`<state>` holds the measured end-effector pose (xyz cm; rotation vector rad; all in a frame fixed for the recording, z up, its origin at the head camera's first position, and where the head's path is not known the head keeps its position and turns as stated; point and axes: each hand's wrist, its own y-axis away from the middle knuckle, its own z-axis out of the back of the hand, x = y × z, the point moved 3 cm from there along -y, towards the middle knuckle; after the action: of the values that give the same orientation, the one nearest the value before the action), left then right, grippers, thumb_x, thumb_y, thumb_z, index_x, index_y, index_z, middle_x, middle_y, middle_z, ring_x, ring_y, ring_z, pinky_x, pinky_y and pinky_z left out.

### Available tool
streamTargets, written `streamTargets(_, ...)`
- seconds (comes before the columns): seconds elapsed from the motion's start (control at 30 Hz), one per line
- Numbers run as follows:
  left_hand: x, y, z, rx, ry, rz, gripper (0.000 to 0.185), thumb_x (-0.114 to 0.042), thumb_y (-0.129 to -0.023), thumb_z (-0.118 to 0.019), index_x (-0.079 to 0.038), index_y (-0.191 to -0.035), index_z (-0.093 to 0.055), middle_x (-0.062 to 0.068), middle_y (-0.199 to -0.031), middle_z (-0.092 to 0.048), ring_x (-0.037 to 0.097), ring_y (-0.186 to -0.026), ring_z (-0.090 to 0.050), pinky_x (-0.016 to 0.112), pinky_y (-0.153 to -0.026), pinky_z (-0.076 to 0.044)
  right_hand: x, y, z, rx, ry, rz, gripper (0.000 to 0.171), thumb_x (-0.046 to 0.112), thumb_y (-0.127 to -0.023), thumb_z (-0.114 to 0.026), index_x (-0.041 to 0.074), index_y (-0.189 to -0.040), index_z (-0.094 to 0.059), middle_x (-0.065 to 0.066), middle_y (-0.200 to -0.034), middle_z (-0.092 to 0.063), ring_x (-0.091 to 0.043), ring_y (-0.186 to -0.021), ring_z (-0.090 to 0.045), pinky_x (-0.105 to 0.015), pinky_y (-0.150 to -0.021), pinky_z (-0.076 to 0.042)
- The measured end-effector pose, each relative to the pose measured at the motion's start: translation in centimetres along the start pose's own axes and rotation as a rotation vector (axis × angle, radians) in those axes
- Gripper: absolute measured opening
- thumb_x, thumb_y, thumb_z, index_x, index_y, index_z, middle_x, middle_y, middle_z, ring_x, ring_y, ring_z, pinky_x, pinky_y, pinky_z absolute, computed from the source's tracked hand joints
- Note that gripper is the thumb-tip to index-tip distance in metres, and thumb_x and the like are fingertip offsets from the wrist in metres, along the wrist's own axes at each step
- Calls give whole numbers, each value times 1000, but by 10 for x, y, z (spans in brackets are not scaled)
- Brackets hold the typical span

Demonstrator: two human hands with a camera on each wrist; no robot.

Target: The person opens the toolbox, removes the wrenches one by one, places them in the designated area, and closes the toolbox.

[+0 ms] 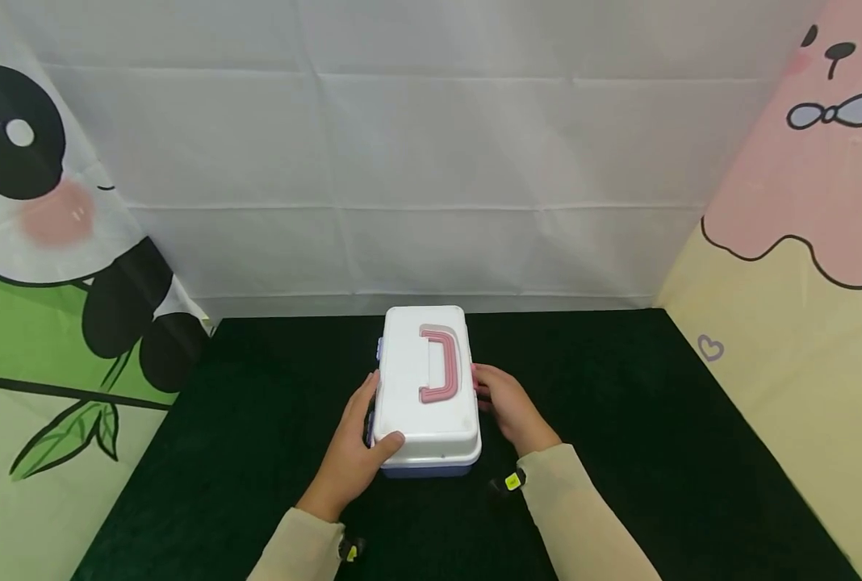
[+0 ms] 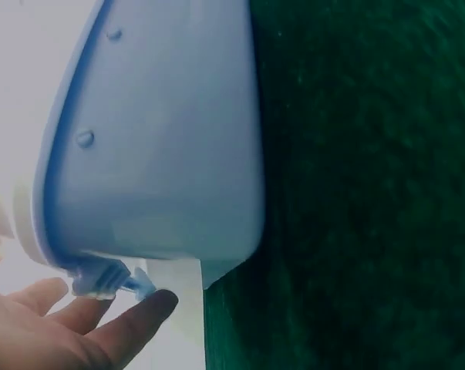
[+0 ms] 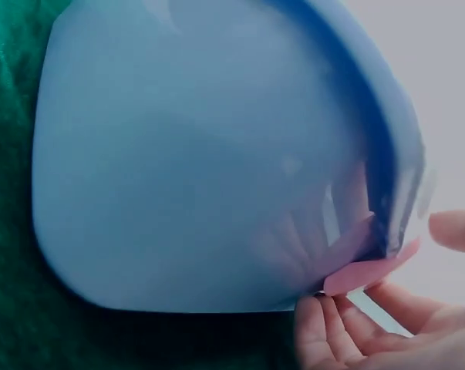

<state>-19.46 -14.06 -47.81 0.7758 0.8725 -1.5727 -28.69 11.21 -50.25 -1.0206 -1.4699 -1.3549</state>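
A white-lidded box with a blue-grey base and a pink carrying handle sits lengthwise on the dark green cloth. My left hand holds its near left edge, thumb across the lid and fingers down the side. In the left wrist view those fingers reach the blue hinge. On the opposite side my right hand has its fingertips at a pink latch. The right wrist view shows them curled beneath the latch, which angles outward, with the thumb beside the lid rim. The box's inside is hidden under the lid.
Dark green cloth covers the table around the box. A white curtain hangs behind the far edge. Printed cloths stand at both sides, a panda on the left and a pink animal on the right.
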Motion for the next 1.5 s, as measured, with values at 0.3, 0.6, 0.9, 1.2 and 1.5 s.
streamTargets(0.3,0,-2,-8,34,-11,48,98,-61,-84,-77,-41,-163,-23,1,-172,-8,37,-149,-25,70,-113,-29,-4,-11,7,29,-124,-87,42,30,-100,-68,8,-136,-65,-11,-131,-64,-29,-116,-61,-44,-99,-54)
streamTargets(0.6,3,-4,-13,25,-48,72,96,-65,-80,-80,-44,-159,-28,-1,-172,-8,37,-145,-31,68,-110,-36,-5,-21,13,80,-203,-149,34,20,-99,-69,3,-128,-64,-13,-111,-70,-23,-94,-67,-36,-79,-59)
streamTargets(0.9,4,-3,-13,24,-76,83,97,-67,-80,-79,-47,-158,-25,1,-172,-7,39,-150,-25,68,-112,-33,-7,-26,13,90,-344,-235,27,14,-95,-71,6,-119,-64,-16,-110,-63,-25,-90,-65,-39,-77,-60)
streamTargets(1.2,3,-2,-13,13,-77,78,97,-65,-80,-80,-47,-159,-25,2,-172,-8,39,-148,-28,68,-111,-35,-8,-26,13,77,-341,-236,30,16,-94,-73,6,-121,-64,-17,-115,-62,-26,-92,-65,-40,-79,-60)
streamTargets(1.5,2,-2,-14,19,-82,89,98,-65,-80,-79,-45,-160,-25,0,-172,-7,39,-151,-26,69,-112,-33,-6,-27,13,63,-321,-249,27,14,-94,-74,7,-119,-65,-15,-109,-64,-25,-89,-65,-38,-76,-60)
